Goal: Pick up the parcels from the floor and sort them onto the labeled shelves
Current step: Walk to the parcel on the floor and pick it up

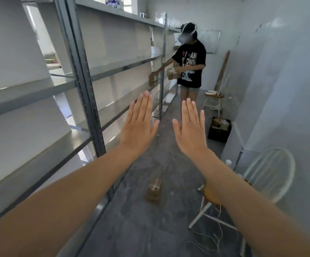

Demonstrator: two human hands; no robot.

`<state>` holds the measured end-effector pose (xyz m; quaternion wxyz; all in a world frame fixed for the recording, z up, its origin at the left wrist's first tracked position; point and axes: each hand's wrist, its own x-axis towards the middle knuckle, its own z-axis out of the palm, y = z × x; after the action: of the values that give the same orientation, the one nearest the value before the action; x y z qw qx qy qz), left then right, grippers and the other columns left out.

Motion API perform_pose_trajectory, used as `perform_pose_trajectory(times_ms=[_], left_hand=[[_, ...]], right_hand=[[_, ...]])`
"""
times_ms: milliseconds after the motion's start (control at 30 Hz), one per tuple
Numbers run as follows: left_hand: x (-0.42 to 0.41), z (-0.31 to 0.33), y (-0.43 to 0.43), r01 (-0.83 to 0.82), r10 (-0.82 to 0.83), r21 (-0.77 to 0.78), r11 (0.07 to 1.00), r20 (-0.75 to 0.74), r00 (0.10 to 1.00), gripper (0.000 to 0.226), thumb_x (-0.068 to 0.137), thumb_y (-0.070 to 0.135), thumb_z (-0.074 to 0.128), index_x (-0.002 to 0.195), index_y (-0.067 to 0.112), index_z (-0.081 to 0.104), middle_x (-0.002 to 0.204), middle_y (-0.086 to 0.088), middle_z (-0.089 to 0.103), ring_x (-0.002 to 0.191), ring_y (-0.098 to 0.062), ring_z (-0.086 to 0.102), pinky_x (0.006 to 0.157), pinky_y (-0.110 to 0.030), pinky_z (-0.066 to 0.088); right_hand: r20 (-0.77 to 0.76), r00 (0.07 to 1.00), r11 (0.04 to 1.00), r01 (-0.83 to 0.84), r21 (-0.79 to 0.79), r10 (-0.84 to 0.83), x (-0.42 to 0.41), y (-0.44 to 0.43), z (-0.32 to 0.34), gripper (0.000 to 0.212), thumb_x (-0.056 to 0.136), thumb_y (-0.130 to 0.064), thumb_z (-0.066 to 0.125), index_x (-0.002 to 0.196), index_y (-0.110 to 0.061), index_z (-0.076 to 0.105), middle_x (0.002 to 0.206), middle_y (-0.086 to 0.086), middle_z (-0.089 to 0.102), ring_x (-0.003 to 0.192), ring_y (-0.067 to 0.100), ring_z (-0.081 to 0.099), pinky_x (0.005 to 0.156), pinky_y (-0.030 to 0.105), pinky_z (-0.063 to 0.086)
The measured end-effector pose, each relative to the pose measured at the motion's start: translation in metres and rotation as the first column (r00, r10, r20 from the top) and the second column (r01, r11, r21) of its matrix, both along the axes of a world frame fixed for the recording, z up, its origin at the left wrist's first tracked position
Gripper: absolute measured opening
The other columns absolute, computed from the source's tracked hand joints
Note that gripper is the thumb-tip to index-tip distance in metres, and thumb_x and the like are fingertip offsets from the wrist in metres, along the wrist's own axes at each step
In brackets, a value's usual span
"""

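Head view looks down a narrow aisle with a grey concrete floor [135, 229] and long metal shelves [39, 93] running along the left side. Both arms reach forward at chest height, backs of the hands toward the camera. The left hand [138, 125] is spread flat, fingers straight and close together, thumb out to the side, gripping nothing. The right hand [190, 127] mirrors it, equally flat and empty, and the two hands sit near each other without touching.

Below and between the forearms, a small stack of brown cardboard parcels [154, 190] rests on the floor, just right of the foot of the shelves and well apart from both hands. To its right stands a white wire-backed chair [269, 175] against the right wall. Farther down the aisle, a black crate [218, 134] with contents sits on the floor beside a small round stool [214, 98].

At the far end, another person [190, 60] in a black printed T-shirt and a headset holds a brown box against the body and touches another box on a middle shelf.
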<state>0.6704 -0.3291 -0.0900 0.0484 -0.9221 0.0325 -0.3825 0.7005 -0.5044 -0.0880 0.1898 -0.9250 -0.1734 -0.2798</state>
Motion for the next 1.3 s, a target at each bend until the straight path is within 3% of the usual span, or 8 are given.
perform_pose_trajectory(times_ms=[267,633,800,933,1133,1300], left_hand=[[0.081,-0.012,0.007,0.123,-0.124,-0.072,0.99,-0.017,0.992,0.072,0.106,0.044,0.026,0.16,0.003,0.003,0.17,-0.015,0.001,0.158,-0.025,0.0,0.129,-0.042,0.003],[0.191,-0.043,0.066,0.142,-0.149,-0.102,0.985,-0.061,0.987,0.075,0.105,0.045,0.034,0.16,0.002,0.007,0.17,-0.015,0.005,0.158,-0.025,0.003,0.129,-0.043,0.009],[0.22,-0.069,0.06,0.218,-0.235,-0.18,0.959,-0.08,0.969,0.073,0.105,0.045,0.029,0.16,0.004,0.007,0.17,-0.013,0.005,0.158,-0.024,0.003,0.128,-0.044,0.01],[0.249,-0.094,0.053,0.228,-0.245,-0.169,0.959,-0.092,0.965,0.073,0.104,0.044,0.031,0.159,0.001,0.013,0.169,-0.016,0.01,0.157,-0.026,0.011,0.127,-0.046,0.02],[0.312,-0.101,0.039,0.206,-0.234,-0.175,0.963,-0.153,0.96,0.072,0.104,0.044,0.026,0.16,0.002,0.01,0.17,-0.015,0.008,0.158,-0.025,0.007,0.127,-0.046,0.016],[0.375,-0.09,0.017,0.166,-0.191,-0.157,0.974,-0.163,0.968,0.072,0.104,0.046,0.022,0.16,0.003,0.008,0.17,-0.014,0.007,0.158,-0.024,0.004,0.128,-0.042,0.009]], right_hand=[[0.008,0.996,0.996,0.085,-0.042,-0.085,0.055,0.012,-0.006,0.067,0.109,-0.04,0.029,0.162,-0.01,0.003,0.172,0.004,-0.001,0.159,0.017,-0.006,0.126,0.039,-0.01],[-0.031,0.987,0.986,0.156,-0.053,-0.158,0.146,0.075,-0.02,0.066,0.108,-0.041,0.028,0.162,-0.012,0.002,0.172,0.003,-0.002,0.158,0.016,-0.007,0.128,0.041,-0.007],[-0.03,0.981,0.977,0.187,-0.099,-0.191,0.179,0.078,-0.046,0.072,0.101,-0.048,0.012,0.162,-0.01,0.008,0.171,0.006,0.006,0.158,0.017,-0.002,0.128,0.042,-0.003],[-0.067,0.976,0.974,0.2,-0.103,-0.208,0.213,0.067,-0.06,0.072,0.1,-0.048,0.011,0.162,-0.012,0.006,0.172,0.005,0.003,0.156,0.015,-0.007,0.128,0.04,-0.005],[-0.127,0.978,0.984,0.154,-0.091,-0.165,0.276,0.048,-0.074,0.067,0.108,-0.041,0.026,0.162,-0.013,0.0,0.172,0.003,-0.005,0.156,0.013,-0.014,0.127,0.04,-0.01],[-0.124,0.985,0.991,0.113,-0.072,-0.121,0.346,0.025,-0.069,0.066,0.109,-0.039,0.028,0.162,-0.012,0.0,0.172,0.004,-0.004,0.157,0.015,-0.011,0.129,0.042,-0.006]])
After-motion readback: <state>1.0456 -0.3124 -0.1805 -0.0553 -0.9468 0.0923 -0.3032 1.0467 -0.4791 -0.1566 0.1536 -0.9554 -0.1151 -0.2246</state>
